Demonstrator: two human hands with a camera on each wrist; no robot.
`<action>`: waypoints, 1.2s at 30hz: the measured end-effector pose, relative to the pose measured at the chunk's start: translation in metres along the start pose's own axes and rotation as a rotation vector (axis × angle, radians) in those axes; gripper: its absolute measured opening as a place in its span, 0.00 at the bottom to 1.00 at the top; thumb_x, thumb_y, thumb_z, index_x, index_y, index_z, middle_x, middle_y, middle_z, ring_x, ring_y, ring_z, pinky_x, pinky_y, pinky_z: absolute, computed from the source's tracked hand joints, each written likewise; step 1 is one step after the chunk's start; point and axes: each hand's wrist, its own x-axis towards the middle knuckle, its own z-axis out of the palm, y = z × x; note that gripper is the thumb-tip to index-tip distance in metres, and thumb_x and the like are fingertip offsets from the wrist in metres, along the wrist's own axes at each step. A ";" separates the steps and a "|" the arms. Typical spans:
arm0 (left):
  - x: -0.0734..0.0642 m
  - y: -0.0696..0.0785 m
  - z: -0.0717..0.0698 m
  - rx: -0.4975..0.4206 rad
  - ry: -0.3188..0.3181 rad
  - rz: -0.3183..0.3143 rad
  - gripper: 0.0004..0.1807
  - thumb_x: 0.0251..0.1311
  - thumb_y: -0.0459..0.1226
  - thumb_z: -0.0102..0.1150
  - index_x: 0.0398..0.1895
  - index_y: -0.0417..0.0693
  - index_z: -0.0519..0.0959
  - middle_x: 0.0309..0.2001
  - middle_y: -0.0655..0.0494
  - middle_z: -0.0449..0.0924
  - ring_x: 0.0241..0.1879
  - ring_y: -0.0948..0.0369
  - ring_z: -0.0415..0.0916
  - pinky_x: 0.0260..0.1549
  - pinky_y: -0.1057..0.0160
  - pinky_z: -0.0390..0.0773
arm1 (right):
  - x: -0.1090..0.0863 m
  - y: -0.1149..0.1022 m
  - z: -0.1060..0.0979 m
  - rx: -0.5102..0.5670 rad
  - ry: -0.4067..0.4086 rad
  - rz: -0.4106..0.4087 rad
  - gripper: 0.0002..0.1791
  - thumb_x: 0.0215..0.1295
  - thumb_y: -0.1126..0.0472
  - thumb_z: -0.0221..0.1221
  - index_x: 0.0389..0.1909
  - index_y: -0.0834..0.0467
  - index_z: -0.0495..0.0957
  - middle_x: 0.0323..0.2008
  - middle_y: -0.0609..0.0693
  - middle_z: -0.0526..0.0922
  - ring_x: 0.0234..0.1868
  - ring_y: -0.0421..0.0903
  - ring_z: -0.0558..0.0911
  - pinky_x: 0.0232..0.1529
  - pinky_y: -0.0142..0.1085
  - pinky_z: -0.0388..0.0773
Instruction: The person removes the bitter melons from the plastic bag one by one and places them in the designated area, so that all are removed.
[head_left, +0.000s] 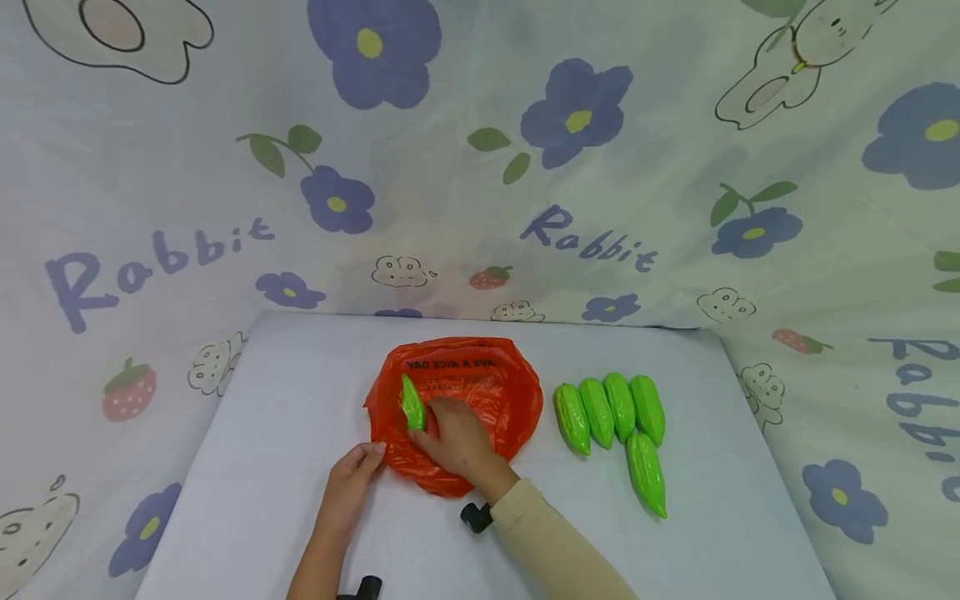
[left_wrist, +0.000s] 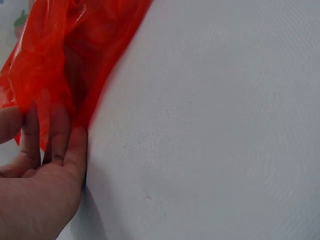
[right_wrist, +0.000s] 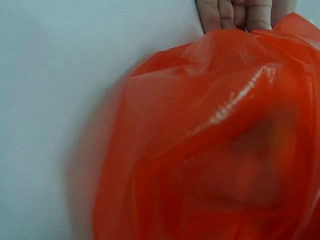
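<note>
A red plastic bag (head_left: 517, 392) lies spread with its mouth up, dark lettering on its inside. My left hand (head_left: 354, 479) pinches the bag's near left rim; the left wrist view shows its fingers (left_wrist: 60, 132) around the thin red film. Inside the mouth, my right hand (head_left: 457, 437) holds a glossy green ridged star fruit (head_left: 412, 402) between thumb and fingers, its pointed end away from me. In the right wrist view the bag (right_wrist: 210, 150) covers the right hand, and the left hand's fingers (right_wrist: 240, 12) show at the top.
Right of the bag, several like green star fruits (head_left: 596, 412) lie side by side, with another one (head_left: 647, 475) nearer to me. White cloth covers the table (head_left: 247, 433). A printed curtain (head_left: 450, 192) hangs behind. Black wrist-mounted pieces (head_left: 476, 517) show near both forearms.
</note>
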 end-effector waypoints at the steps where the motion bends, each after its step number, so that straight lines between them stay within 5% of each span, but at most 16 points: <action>1: 0.000 0.000 0.000 -0.002 0.000 0.000 0.25 0.79 0.53 0.53 0.56 0.39 0.79 0.58 0.50 0.80 0.59 0.56 0.72 0.52 0.73 0.75 | 0.001 0.000 0.001 0.000 0.006 -0.003 0.29 0.68 0.39 0.67 0.63 0.50 0.76 0.51 0.42 0.82 0.52 0.41 0.79 0.56 0.39 0.81; 10: -0.001 -0.001 0.000 0.006 0.001 0.007 0.25 0.79 0.53 0.53 0.55 0.39 0.79 0.58 0.49 0.80 0.59 0.56 0.72 0.53 0.71 0.75 | 0.004 -0.003 0.007 -0.033 0.054 -0.022 0.24 0.68 0.40 0.68 0.56 0.49 0.79 0.42 0.41 0.80 0.43 0.40 0.78 0.51 0.37 0.81; 19: -0.002 -0.001 0.001 -0.010 0.003 0.023 0.23 0.80 0.51 0.52 0.55 0.38 0.79 0.60 0.49 0.79 0.60 0.57 0.72 0.50 0.76 0.74 | 0.003 -0.004 0.009 -0.046 0.060 -0.007 0.30 0.70 0.42 0.66 0.66 0.54 0.78 0.58 0.48 0.83 0.55 0.46 0.81 0.62 0.47 0.78; 36: -0.001 -0.002 0.001 0.003 0.010 0.003 0.26 0.78 0.54 0.53 0.56 0.40 0.79 0.60 0.49 0.80 0.62 0.54 0.71 0.56 0.69 0.74 | 0.001 0.002 0.009 -0.007 0.047 0.014 0.27 0.69 0.42 0.67 0.62 0.50 0.79 0.50 0.44 0.83 0.48 0.42 0.79 0.53 0.40 0.81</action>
